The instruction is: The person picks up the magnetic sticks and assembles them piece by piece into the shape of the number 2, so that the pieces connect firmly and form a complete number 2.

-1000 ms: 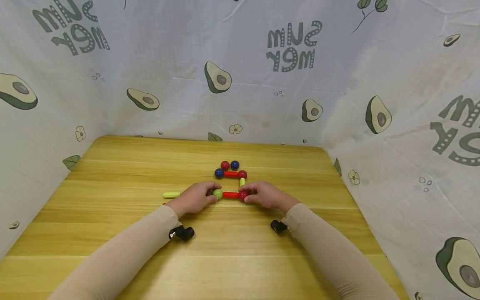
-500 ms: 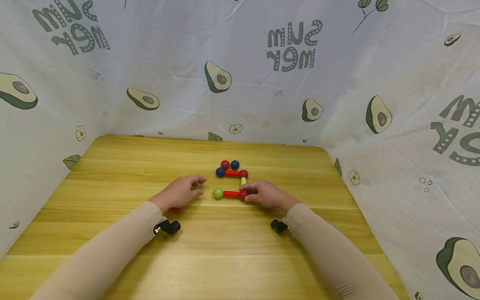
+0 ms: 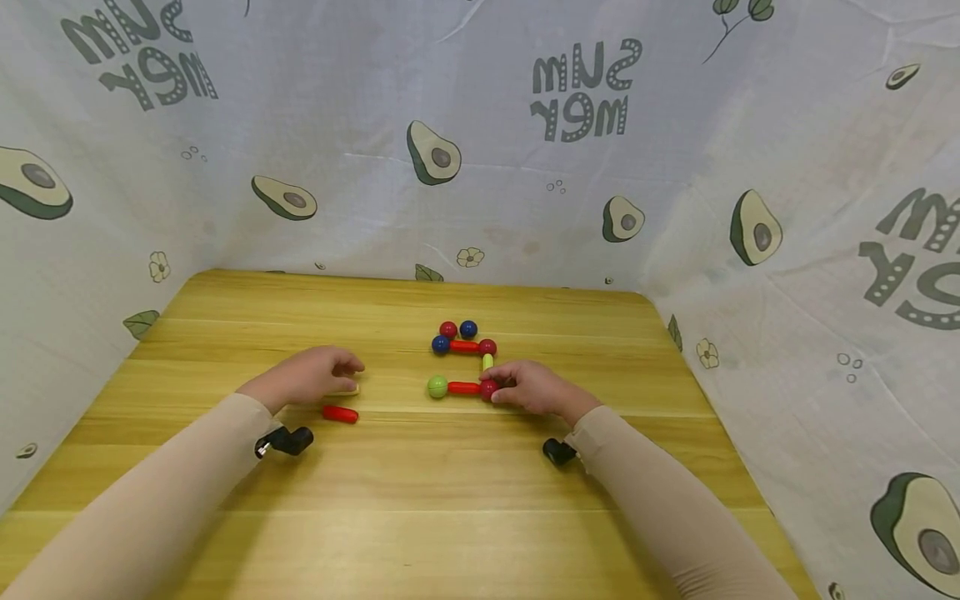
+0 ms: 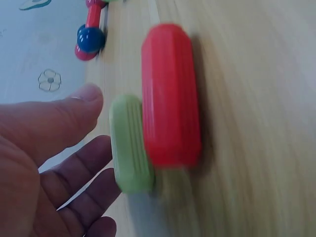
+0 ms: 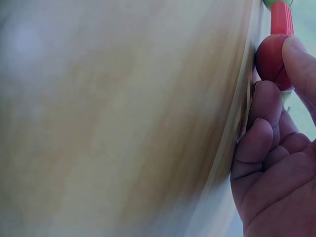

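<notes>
Nearest, over the wooden table (image 3: 420, 517), a left sleeve (image 3: 150, 492) and a right sleeve (image 3: 667, 500), both beige, with a small black device (image 3: 292, 440) at each cuff. Farther in, a loose red rod (image 3: 340, 413), lying just on the near side of the left hand (image 3: 303, 379). At that hand, beside the loose red rod, a pale green rod (image 4: 131, 145), largely hidden in the head view (plainer from the left wrist). With thumb and fingers apart, just beside the pale green rod; cannot tell about contact at the fingertips. Well to the right, the right hand (image 3: 532, 387), with thumb and fingers clamped on the near red ball (image 3: 489, 390). Running leftward from that ball, a joined red rod (image 3: 463, 387), ending in a green ball (image 3: 437, 386). Running away from the near red ball, a yellow-green rod (image 3: 488, 362), reaching the far red ball (image 3: 488, 347). From there, leftward again, a farther red rod (image 3: 464, 346), then a blue ball (image 3: 441, 344). Just beyond, side by side, a back red ball (image 3: 448, 329) and a back blue ball (image 3: 468, 328). Past the table edge, a white cloth (image 3: 510, 217) printed with avocados.
</notes>
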Action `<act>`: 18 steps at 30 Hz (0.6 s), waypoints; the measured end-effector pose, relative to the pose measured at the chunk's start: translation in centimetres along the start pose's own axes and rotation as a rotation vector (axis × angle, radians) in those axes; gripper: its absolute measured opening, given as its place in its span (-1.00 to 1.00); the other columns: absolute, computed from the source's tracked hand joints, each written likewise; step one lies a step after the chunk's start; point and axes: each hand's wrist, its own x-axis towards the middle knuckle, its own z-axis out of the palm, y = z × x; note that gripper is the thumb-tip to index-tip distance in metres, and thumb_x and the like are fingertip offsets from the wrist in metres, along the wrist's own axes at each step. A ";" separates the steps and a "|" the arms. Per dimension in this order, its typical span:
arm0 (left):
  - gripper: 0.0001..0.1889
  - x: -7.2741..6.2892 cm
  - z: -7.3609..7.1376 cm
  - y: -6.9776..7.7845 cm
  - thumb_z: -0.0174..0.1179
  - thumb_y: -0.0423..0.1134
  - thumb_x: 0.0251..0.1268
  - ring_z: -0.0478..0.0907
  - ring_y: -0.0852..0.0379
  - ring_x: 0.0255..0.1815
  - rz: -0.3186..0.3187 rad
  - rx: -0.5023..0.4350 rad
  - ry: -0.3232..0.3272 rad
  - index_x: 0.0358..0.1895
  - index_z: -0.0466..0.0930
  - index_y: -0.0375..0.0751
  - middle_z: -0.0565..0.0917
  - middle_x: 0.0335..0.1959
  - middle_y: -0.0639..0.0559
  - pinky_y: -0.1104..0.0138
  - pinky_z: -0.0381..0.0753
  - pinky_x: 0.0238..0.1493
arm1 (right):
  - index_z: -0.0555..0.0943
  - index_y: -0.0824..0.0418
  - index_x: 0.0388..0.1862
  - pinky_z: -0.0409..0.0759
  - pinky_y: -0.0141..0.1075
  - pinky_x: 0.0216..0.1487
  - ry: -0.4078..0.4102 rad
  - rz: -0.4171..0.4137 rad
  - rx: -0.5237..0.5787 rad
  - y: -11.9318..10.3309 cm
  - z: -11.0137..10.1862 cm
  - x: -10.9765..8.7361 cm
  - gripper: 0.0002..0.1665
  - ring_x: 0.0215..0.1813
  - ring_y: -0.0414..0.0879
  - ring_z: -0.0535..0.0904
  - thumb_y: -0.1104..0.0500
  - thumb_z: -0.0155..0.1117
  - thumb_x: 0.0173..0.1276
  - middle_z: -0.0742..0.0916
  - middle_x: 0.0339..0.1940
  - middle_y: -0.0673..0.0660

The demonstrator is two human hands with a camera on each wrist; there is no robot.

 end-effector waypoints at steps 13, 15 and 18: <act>-0.71 -1.6 -0.2 -1.4 0.27 -0.22 0.53 0.65 -0.03 0.07 -0.024 -0.008 -0.001 0.19 0.73 -0.21 0.78 0.08 -0.08 -0.09 0.60 0.25 | 0.68 -0.06 0.35 0.56 0.01 0.37 -0.012 0.030 -0.010 0.5 -0.4 0.0 -0.54 0.14 -0.02 0.59 0.06 0.41 0.50 0.73 0.28 0.07; -0.69 -1.5 0.0 -1.4 0.26 -0.21 0.54 0.65 -0.08 0.14 -0.022 -0.003 0.006 0.22 0.71 -0.22 0.77 0.11 -0.11 -0.12 0.58 0.28 | 0.68 -0.06 0.35 0.57 0.01 0.35 -0.014 0.033 -0.010 0.5 -0.5 -0.1 -0.54 0.12 -0.02 0.59 0.07 0.41 0.50 0.73 0.28 0.07; -0.69 -1.3 0.2 -1.5 0.25 -0.21 0.55 0.65 -0.08 0.14 -0.014 0.005 0.010 0.23 0.71 -0.23 0.76 0.12 -0.12 -0.12 0.58 0.28 | 0.68 -0.04 0.35 0.58 -0.02 0.32 -0.016 0.033 -0.010 0.5 -0.6 -0.2 -0.54 0.10 -0.02 0.58 0.08 0.41 0.50 0.73 0.27 0.08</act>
